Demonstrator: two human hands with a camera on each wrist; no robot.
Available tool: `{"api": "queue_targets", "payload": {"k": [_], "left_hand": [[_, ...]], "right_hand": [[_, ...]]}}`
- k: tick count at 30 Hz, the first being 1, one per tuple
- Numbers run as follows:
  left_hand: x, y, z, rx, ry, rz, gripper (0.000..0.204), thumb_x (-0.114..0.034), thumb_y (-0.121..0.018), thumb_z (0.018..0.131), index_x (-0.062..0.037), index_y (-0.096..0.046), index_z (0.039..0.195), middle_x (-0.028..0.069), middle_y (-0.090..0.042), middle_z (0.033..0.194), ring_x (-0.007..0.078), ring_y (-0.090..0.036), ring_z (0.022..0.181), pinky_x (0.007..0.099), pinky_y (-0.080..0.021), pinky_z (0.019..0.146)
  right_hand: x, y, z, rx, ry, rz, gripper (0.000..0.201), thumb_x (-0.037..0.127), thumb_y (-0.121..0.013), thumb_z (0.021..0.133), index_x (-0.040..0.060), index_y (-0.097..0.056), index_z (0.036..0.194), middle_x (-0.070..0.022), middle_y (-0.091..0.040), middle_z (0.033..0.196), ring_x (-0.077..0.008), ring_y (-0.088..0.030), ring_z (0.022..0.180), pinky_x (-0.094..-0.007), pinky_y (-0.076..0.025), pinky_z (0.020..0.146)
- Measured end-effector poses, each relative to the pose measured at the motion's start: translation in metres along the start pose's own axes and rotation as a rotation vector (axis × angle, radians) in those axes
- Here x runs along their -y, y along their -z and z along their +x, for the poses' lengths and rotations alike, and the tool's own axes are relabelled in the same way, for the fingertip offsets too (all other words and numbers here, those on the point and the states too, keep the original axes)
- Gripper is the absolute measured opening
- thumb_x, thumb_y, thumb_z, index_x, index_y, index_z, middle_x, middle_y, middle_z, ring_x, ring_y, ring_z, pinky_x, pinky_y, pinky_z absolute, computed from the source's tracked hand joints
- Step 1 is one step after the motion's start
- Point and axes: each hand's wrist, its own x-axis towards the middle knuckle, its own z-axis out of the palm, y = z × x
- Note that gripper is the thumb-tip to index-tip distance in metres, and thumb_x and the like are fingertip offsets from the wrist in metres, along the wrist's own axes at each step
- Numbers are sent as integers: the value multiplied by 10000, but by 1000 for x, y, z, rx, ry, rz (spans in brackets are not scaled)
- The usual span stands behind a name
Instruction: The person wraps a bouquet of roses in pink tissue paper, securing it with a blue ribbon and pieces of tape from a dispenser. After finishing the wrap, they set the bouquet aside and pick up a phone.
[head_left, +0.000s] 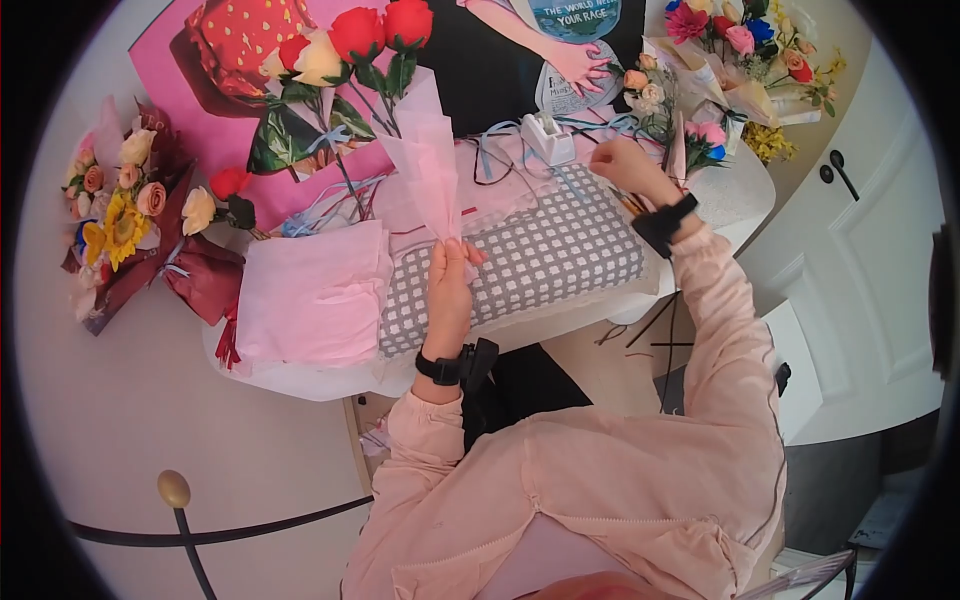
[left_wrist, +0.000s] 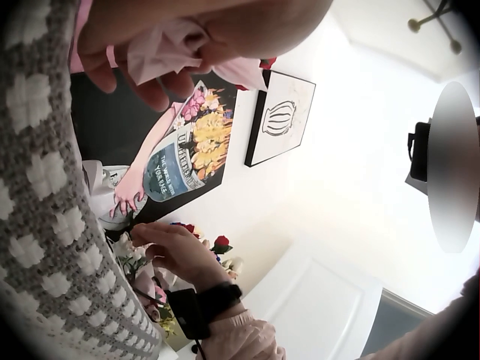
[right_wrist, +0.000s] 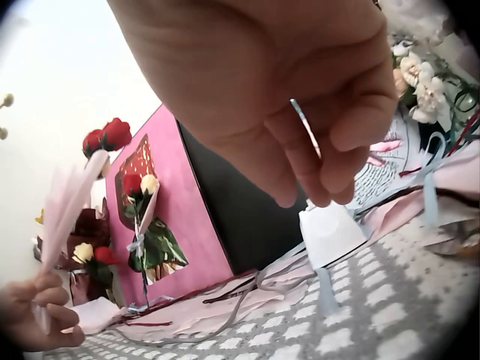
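Observation:
My left hand [head_left: 453, 285] grips the gathered lower end of a pink paper wrap [head_left: 425, 155], upright over the table. Two red roses [head_left: 357, 35] stick out of its top. In the left wrist view, crumpled pink paper [left_wrist: 161, 49] shows between that hand's fingers. My right hand [head_left: 630, 170] reaches in beside a white tape dispenser [head_left: 548, 139] near the back of the table. Seen from the right wrist, its fingers [right_wrist: 330, 180] bend loosely just above the dispenser [right_wrist: 330, 234]. A light blue ribbon [right_wrist: 325, 291] lies at the dispenser's base.
Folded pink paper [head_left: 310, 290] lies left on the grey-and-white patterned cloth [head_left: 560, 245]. Wrapped bouquets stand at left, including one with a sunflower [head_left: 126, 228], and at right [head_left: 745, 60]. A tied bunch with a cream rose [head_left: 318, 60] leans against the pink picture [head_left: 165, 60].

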Motion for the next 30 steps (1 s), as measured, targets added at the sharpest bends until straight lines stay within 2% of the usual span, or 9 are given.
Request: {"api": "queue_targets", "payload": {"k": [5,8,12,13,18,19,22,28,30], "left_hand": [[-2,19,-8,-24,-16,71,324,-316,-375,1051,-77,-460,850,33,-514,820,151,-494,839,321,-395,874],[-7,29,-13,-53,-19,119,324,-317,-378,1049,-79,-464,847,35,-513,816,160,-504,842,336,-404,885],[-6,39,-17,-48,-6,106,328,-319,-375,1050,-72,-486,864,35,-525,823,153,-502,849,323,-397,882],[-7,39,-17,-42,-2,115,330,-322,-375,1050,-70,-491,869,36,-529,827,151,-501,850,316,-394,879],[1,19,-12,1,34,151,360,-346,-369,1047,-82,-524,858,-5,-554,829,92,-420,762,247,-351,770],[1,15,-11,20,41,138,359,-345,-369,1048,-70,-509,866,29,-546,838,142,-502,863,293,-383,872],[9,13,-6,52,39,55,372,-352,-364,1048,-68,-515,862,29,-550,840,147,-508,874,295,-385,879],[8,23,-1,66,52,47,381,-359,-352,1050,-66,-508,862,31,-545,838,147,-504,873,300,-384,880],[8,22,0,67,36,67,380,-360,-352,1050,-67,-509,865,30,-547,839,142,-501,868,295,-380,878]], "right_hand": [[21,-54,30,55,-88,-235,258,235,-705,693,11,-696,818,-201,-676,809,-352,-662,768,-424,-507,685],[-4,-83,44,-50,-111,-200,233,213,-698,685,5,-691,789,-212,-674,818,-376,-654,792,-443,-508,700],[-8,-51,27,178,-18,14,216,169,-667,687,-23,-667,785,-180,-642,673,-260,-633,619,-382,-496,608],[1,-34,19,271,-117,165,223,177,-658,698,-31,-654,779,-162,-613,610,-208,-585,557,-356,-478,568],[-3,-44,21,12,-125,-38,251,226,-692,697,-13,-660,763,-195,-648,704,-288,-646,688,-384,-496,645],[-3,-52,26,-25,-128,-113,253,232,-697,695,-10,-662,761,-201,-654,726,-304,-655,721,-389,-499,663],[-8,-75,37,-76,-78,-209,260,239,-701,702,-12,-668,763,-212,-659,766,-328,-660,798,-397,-504,712],[0,-58,58,112,-202,-20,233,187,-642,723,-22,-678,818,-232,-677,823,-390,-665,831,-449,-522,743],[3,-64,52,61,-151,-133,250,190,-645,721,-34,-677,827,-246,-676,845,-395,-665,842,-454,-523,749]]}}
